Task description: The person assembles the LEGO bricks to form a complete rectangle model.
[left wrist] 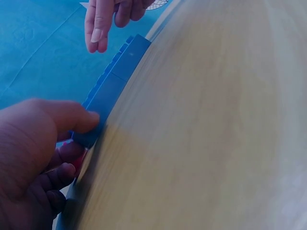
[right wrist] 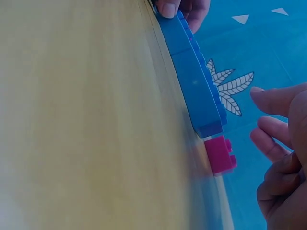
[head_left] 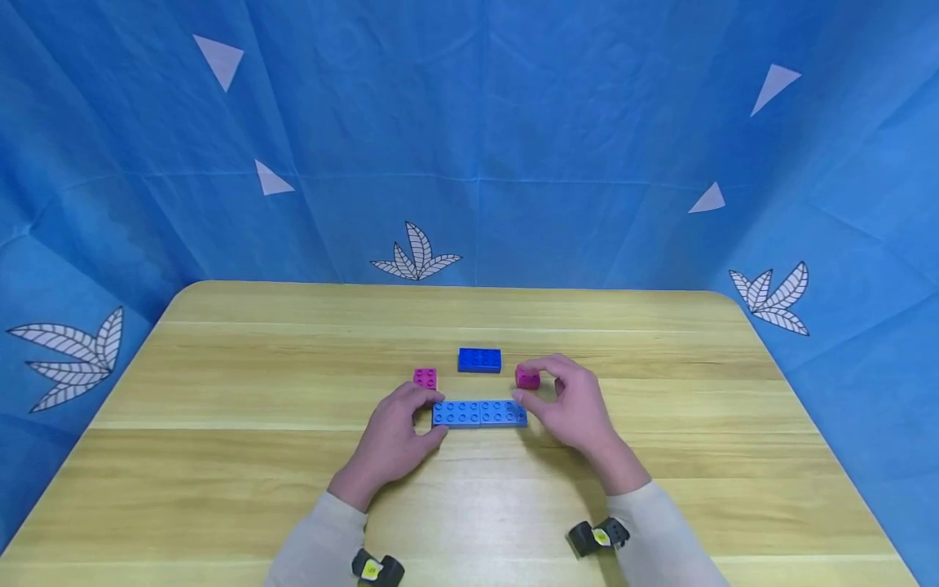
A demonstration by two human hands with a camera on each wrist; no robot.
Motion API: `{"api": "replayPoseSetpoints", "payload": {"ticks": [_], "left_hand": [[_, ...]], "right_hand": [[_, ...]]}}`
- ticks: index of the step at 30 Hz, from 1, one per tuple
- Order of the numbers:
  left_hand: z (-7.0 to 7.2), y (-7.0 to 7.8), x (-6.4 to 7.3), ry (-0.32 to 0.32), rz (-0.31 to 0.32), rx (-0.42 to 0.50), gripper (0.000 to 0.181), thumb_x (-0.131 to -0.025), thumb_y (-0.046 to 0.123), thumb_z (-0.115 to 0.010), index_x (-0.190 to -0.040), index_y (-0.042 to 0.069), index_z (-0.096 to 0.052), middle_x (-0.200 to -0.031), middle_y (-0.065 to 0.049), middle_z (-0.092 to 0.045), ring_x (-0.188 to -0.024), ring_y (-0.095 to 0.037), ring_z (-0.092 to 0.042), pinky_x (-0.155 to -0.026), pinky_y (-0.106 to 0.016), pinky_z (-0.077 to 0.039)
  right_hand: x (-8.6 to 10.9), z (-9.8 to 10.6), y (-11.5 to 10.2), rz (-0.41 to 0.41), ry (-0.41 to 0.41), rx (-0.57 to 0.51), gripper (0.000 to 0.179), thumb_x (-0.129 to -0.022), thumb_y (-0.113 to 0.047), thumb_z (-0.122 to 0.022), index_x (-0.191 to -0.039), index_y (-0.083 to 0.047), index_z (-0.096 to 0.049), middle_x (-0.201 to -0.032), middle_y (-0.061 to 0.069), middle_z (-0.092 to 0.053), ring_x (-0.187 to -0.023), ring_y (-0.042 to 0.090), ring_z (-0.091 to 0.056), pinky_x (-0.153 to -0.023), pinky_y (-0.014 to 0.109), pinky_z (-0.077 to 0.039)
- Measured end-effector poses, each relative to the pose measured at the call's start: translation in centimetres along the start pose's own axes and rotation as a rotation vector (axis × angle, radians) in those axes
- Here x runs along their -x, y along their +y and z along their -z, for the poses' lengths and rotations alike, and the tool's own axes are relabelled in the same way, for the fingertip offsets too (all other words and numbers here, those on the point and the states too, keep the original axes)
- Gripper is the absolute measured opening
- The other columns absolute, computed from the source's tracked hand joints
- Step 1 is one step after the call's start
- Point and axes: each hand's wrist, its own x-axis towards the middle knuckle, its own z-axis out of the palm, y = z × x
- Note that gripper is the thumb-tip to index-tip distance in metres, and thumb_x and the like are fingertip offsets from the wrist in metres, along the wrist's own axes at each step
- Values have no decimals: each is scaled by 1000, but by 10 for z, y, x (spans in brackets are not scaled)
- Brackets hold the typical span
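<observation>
Two light blue toy building bricks, a left one (head_left: 456,414) and a right one (head_left: 499,414), lie end to end on the table, studs up. My left hand (head_left: 392,436) grips the left end, thumb on the near side and fingers behind. Above the right end, my right hand (head_left: 575,408) hovers with thumb and forefinger apart. In the right wrist view its fingers (right wrist: 271,103) hold nothing and stay clear of the pink brick (right wrist: 219,155). Another small pink brick (head_left: 425,377) sits behind my left fingers, partly hidden by them.
A dark blue brick (head_left: 480,360) lies behind the light blue pair, between the pink ones. The wooden table (head_left: 293,359) has rounded far corners. A blue cloth (head_left: 469,122) with leaf and triangle prints hangs behind it. Dark devices are strapped at both wrists.
</observation>
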Motion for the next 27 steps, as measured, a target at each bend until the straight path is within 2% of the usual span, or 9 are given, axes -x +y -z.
{"api": "replayPoseSetpoints", "payload": {"ticks": [4,8,10,13,15,18,21,23,27], "left_hand": [[0,0,0,-3,-1,-1,39,-85,19,-81,-121,10,-69,-122,-4,-62,-119,-24,-56,-102,-42,-44],[0,-1,-1,1,1,-11,39,-85,19,-81,-121,10,-69,-122,-3,-62,-119,-24,-57,-102,-42,-44],[0,-1,-1,2,2,-12,39,-85,19,-81,-121,10,-69,-122,-4,-62,-119,-24,-56,-102,-42,-44],[-1,-1,-1,-2,4,-10,39,-85,19,-81,-122,10,-69,-123,-4,-62,-119,-24,-56,-102,-43,-44],[-1,-1,-1,-6,7,-7,39,-86,19,-80,-122,10,-68,-123,-3,-62,-120,-24,-56,-102,-42,-44],[-1,-1,-1,-9,9,-3,39,-86,19,-80,-123,11,-68,-124,-3,-62,-120,-23,-56,-103,-42,-44],[0,-1,-1,-13,10,0,39,-86,20,-80,-123,11,-68,-124,-3,-61,-121,-23,-55,-103,-41,-44],[0,-1,-2,-15,6,3,39,-86,19,-80,-123,11,-68,-124,-3,-61,-120,-23,-56,-102,-41,-44],[1,-3,-1,-12,-1,1,39,-86,19,-80,-122,11,-68,-123,-3,-62,-119,-23,-56,-102,-41,-44]], "right_hand": [[-8,0,1,1,-1,26,33,-81,-16,-85,-111,-8,-74,-102,2,-69,-79,27,-56,-61,34,-43],[-14,-1,2,-5,-14,36,36,-81,-19,-85,-114,-8,-73,-109,3,-69,-94,25,-61,-74,42,-49],[-17,-2,3,-7,-18,39,37,-81,-21,-85,-114,-8,-73,-111,1,-69,-91,26,-60,-73,42,-49],[-21,-3,4,-13,-27,60,38,-81,-25,-85,-115,-11,-73,-113,-3,-68,-72,26,-54,-63,39,-44],[-24,-4,5,-18,-36,74,40,-81,-26,-85,-117,-12,-73,-114,-4,-67,-69,26,-51,-61,38,-42],[-29,-5,6,-26,-63,91,43,-82,-28,-84,-119,-12,-72,-117,-4,-67,-86,23,-61,-74,40,-49],[-34,-5,6,-31,-93,99,45,-81,-29,-85,-120,-12,-71,-119,-2,-68,-113,22,-60,-94,45,-47],[-36,-5,7,-37,-108,104,46,-80,-29,-85,-120,-11,-71,-119,-1,-68,-117,24,-59,-99,47,-45],[-41,-6,8,-53,-121,116,47,-79,-30,-87,-119,-12,-72,-117,-1,-68,-116,25,-59,-99,48,-44]]}}
